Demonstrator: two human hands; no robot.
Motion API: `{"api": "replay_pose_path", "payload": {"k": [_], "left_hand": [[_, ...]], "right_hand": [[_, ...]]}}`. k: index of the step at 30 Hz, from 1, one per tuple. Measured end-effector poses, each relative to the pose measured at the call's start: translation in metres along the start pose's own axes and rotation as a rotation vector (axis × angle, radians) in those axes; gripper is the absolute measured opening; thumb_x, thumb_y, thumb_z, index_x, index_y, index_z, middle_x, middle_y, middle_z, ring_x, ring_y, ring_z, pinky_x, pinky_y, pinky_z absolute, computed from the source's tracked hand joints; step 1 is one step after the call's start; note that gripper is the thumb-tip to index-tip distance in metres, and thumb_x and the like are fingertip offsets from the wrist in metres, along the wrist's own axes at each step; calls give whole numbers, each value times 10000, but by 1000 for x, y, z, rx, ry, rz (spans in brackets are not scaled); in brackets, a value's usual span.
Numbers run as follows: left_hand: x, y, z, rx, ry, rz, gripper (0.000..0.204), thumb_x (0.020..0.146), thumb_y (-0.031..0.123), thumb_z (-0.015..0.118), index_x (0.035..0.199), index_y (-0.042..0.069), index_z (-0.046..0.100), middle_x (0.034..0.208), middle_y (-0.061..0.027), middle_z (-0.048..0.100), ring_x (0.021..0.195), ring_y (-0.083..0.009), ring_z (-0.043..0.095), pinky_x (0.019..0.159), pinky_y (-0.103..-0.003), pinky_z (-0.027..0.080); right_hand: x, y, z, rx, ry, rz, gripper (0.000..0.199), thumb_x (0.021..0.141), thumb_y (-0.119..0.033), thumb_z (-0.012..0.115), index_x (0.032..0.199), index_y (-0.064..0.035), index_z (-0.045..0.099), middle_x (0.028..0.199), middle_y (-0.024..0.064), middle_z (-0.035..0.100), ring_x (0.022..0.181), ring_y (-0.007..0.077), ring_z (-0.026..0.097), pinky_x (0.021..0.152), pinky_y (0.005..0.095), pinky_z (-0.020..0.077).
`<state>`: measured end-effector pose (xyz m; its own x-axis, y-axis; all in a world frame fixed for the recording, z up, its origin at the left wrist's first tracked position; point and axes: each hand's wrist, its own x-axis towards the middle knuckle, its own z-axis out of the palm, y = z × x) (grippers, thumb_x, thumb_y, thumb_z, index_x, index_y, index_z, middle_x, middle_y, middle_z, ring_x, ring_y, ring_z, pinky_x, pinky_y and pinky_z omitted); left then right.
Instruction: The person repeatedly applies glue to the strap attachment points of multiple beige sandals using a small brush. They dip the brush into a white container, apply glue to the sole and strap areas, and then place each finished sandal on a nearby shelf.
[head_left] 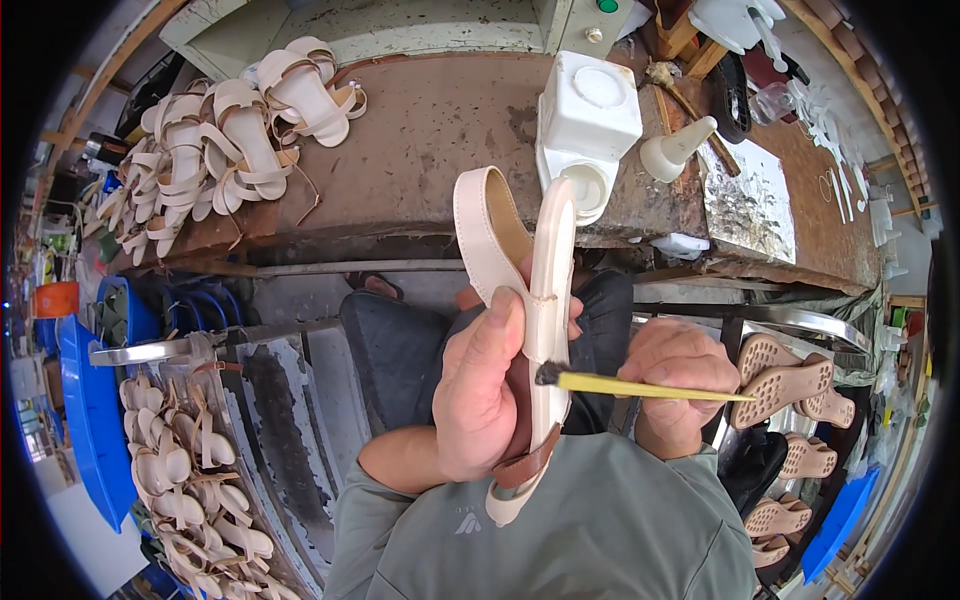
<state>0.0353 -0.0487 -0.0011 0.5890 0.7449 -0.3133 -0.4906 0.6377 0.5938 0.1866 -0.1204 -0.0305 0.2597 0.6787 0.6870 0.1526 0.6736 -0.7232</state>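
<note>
In front of my chest, my left hand [478, 392] grips a beige sandal [548, 330] tilted on its side, toe upward. Its wide front strap [475, 225] loops out to the left, and a brown strap [527, 462] crosses near the heel. The thumb presses against the side of the sandal; the other fingers are partly hidden behind it. My right hand [682, 368] is closed around a brush [625, 386] with a flat yellow handle. The brush's dark bristles are at the sole's edge, just right of my left thumb; whether they touch it I cannot tell.
A white plastic dispenser [592, 110] with a small round cup stands on the worn bench [430, 130], beside a white nozzle bottle [675, 152]. Beige sandals [240, 140] pile up at the bench's left and on the lower-left rack [270, 400]. Tan soles [775, 385] lie at right.
</note>
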Motion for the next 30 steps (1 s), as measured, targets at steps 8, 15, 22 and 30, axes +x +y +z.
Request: {"api": "replay_pose_path", "payload": {"k": [8,15,22,30], "left_hand": [[-6,-1,-7,32,-125,-97,598,952,469,305,1335,11,350,1081,-123,547,944,-143,574,652,-314,558],[-2,2,-1,-29,-67,22,529,971,410,310,1253,-20,437,1014,-116,587,860,-148,554,740,-277,472],[-3,0,5,-52,-47,119,485,978,341,362,1244,-55,449,1023,-112,576,899,-135,527,818,-267,409],[-6,-2,4,-67,-85,169,514,983,326,353,1307,-73,379,1042,-119,570,923,-137,515,861,-266,388]], "right_hand": [[29,5,-5,-57,74,25,134,793,-58,640,898,25,620,696,131,646,578,217,610,522,318,468],[4,6,15,-121,22,-91,202,886,-180,581,998,-14,555,783,110,598,512,172,581,472,282,407],[-10,5,10,-65,-4,-153,209,747,2,661,930,69,586,774,153,621,647,272,661,469,310,478],[-20,-2,12,-36,10,-146,226,745,10,654,948,75,577,772,158,619,641,273,659,479,313,494]]}}
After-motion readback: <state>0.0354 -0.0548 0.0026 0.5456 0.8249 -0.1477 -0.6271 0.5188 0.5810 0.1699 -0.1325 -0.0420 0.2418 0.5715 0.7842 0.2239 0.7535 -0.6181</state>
